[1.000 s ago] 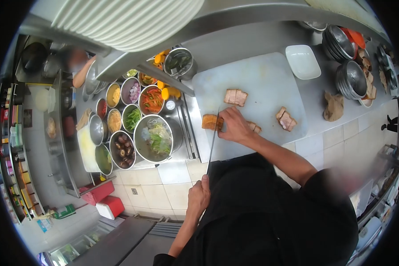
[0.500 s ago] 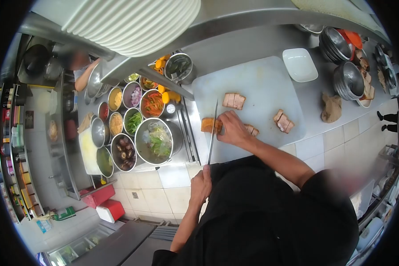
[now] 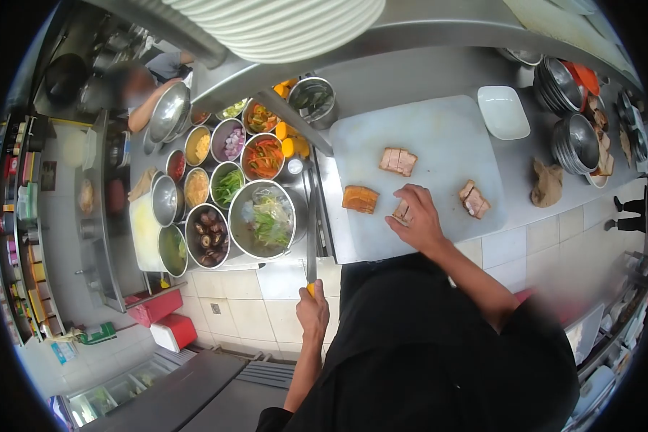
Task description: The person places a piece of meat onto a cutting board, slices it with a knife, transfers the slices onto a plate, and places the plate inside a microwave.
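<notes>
My left hand [image 3: 313, 313] is closed around the orange handle [image 3: 311, 289] of a long knife. Its blade [image 3: 312, 237] points away from me, left of the white cutting board [image 3: 439, 122]. Over the board, my right hand [image 3: 421, 223] has its thumb and curved fingers around sliced meat [image 3: 402, 210], partly hidden beneath it. A browned block of meat [image 3: 360, 199] rests just left of that hand, untouched. Farther up the board is a row of meat slices [image 3: 398, 161]; another sliced piece [image 3: 474, 199] sits to the right.
Metal pots of vegetables and a pot of mushrooms [image 3: 207, 236] stand at the left. A white dish [image 3: 503, 113], crumpled brown paper [image 3: 547, 182] and stacked metal bowls [image 3: 576, 144] are at the right. Plates [image 3: 288, 29] sit overhead. Another person's arm [image 3: 145, 108] shows upper left.
The knife has left the brown block and moved left, off the board. My right hand has let go of the block and shifted right onto the slices. The view has shifted slightly.
</notes>
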`<state>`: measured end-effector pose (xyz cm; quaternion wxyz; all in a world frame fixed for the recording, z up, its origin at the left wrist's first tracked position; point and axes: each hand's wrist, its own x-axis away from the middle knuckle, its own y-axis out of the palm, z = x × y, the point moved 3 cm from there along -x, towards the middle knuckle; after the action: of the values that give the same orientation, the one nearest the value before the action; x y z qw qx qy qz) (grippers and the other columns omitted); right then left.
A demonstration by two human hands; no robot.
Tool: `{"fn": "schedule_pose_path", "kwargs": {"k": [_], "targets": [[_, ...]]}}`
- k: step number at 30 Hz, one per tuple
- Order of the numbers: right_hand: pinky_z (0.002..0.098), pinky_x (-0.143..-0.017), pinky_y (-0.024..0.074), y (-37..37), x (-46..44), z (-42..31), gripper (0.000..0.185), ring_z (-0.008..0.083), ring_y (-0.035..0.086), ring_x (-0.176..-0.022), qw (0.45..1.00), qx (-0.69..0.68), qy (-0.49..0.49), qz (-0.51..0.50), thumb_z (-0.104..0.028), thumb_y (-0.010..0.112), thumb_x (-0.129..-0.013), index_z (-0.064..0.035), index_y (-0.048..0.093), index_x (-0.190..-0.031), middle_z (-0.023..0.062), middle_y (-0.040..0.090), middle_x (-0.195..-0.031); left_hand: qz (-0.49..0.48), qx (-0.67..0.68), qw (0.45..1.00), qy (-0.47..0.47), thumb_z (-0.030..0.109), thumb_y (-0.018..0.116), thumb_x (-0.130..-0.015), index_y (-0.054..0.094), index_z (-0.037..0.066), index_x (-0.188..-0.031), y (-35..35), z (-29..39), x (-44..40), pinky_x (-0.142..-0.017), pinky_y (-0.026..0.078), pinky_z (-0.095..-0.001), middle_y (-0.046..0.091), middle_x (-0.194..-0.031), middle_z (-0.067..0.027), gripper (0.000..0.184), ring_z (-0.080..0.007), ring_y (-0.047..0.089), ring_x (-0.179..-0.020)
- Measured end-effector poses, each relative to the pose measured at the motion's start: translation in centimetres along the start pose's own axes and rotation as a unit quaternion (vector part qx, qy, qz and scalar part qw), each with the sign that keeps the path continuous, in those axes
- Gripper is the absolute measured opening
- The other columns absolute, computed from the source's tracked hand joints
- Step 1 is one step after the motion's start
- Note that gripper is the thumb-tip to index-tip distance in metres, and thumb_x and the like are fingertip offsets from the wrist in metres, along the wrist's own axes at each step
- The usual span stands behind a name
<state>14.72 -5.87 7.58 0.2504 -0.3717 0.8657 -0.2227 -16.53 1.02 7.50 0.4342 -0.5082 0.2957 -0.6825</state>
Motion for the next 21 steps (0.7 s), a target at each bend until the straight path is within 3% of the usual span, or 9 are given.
{"fn": "schedule_pose_path", "kwargs": {"k": [4,6,7,10,14,18,20,21], "targets": [[0.0416,-0.089,0.0481,0.0,0.4,-0.2,0.045,0.034,0.054,-0.107,1.0,0.012,0.002,0.008,-0.011,0.08,-0.068,-0.0064,0.06,-0.108,0.0137,0.055,-0.115,-0.001,0.039,0.998,0.05,0.056,0.045,-0.098,0.053,-0.007,-0.089,0.4,-0.3,-1.2,-0.067,0.048,-0.0549,0.06,-0.069,-0.0316,0.064,-0.0503,0.061,-0.07],[0.0417,-0.089,0.0481,-0.3,0.4,-0.6,0.043,0.0339,0.054,-0.107,1.0,0.005,0.004,0.031,-0.011,0.08,-0.069,-0.0059,0.06,-0.107,0.014,0.055,-0.115,-0.095,0.157,0.983,-0.012,0.056,0.048,-0.097,0.054,-0.007,-0.086,0.5,-2.0,-1.0,-0.056,0.048,-0.0472,0.058,-0.063,-0.0223,0.064,-0.0349,0.058,-0.054],[0.0417,-0.089,0.0481,-0.6,0.3,-0.8,0.043,0.0339,0.054,-0.107,0.999,0.007,0.003,0.031,-0.011,0.08,-0.069,-0.0059,0.06,-0.107,0.014,0.055,-0.115,-0.159,0.253,0.95,-0.091,0.055,0.048,-0.098,0.055,-0.006,-0.084,-1.4,-0.8,0.5,-0.044,0.044,-0.0365,0.054,-0.061,-0.0124,0.063,-0.0192,0.05,-0.045],[0.0399,-0.087,0.0495,-1.8,0.1,-1.1,0.04,0.0313,0.058,-0.101,0.998,0.013,0.027,0.047,-0.008,0.079,-0.07,-0.0056,0.061,-0.106,0.0133,0.059,-0.111,-0.232,0.335,0.905,-0.117,0.055,0.046,-0.098,0.056,-0.005,-0.085,-3.5,-1.7,2.7,-0.038,0.041,-0.0293,0.051,-0.06,-0.0073,0.062,-0.0134,0.048,-0.042],[0.0417,-0.088,0.0485,-3.3,0.1,-0.3,0.041,0.0339,0.056,-0.104,0.995,-0.011,0.084,0.055,-0.008,0.077,-0.071,-0.0051,0.06,-0.108,0.0146,0.058,-0.112,-0.275,0.304,0.903,-0.129,0.052,0.045,-0.1,0.057,-0.007,-0.089,-5.6,-0.8,3.3,-0.038,0.042,-0.0297,0.053,-0.058,-0.0091,0.061,-0.016,0.05,-0.042],[0.0423,-0.088,0.0482,-3.6,0.8,0.2,0.041,0.0345,0.055,-0.105,0.986,-0.062,0.144,0.051,-0.006,0.074,-0.073,-0.0045,0.059,-0.111,0.016,0.058,-0.113,-0.296,0.274,0.909,-0.107,0.045,0.046,-0.101,0.058,-0.009,-0.093,-6.8,1.8,0.5,-0.04,0.044,-0.0303,0.059,-0.057,-0.0135,0.056,-0.0205,0.062,-0.047],[0.0432,-0.09,0.0471,-2.0,0.8,-0.4,0.046,0.0346,0.054,-0.107,0.994,-0.026,0.102,0.036,-0.008,0.075,-0.072,-0.0042,0.058,-0.114,0.0162,0.057,-0.115,-0.211,0.147,0.966,0.014,0.041,0.048,-0.1,0.061,-0.007,-0.086,-7.7,3.9,-1.3,-0.048,0.048,-0.0373,0.061,-0.058,-0.0159,0.052,-0.0285,0.064,-0.051],[0.044,-0.091,0.0459,-1.0,0.8,-0.9,0.05,0.0346,0.053,-0.11,0.998,0.01,0.058,0.015,-0.01,0.076,-0.072,-0.0039,0.056,-0.117,0.0165,0.056,-0.117,-0.078,-0.032,0.986,0.143,0.033,0.057,-0.096,0.064,-0.005,-0.081,-8.4,5.5,-2.0,-0.061,0.05,-0.0439,0.064,-0.071,-0.0197,0.042,-0.0381,0.064,-0.064]]}}
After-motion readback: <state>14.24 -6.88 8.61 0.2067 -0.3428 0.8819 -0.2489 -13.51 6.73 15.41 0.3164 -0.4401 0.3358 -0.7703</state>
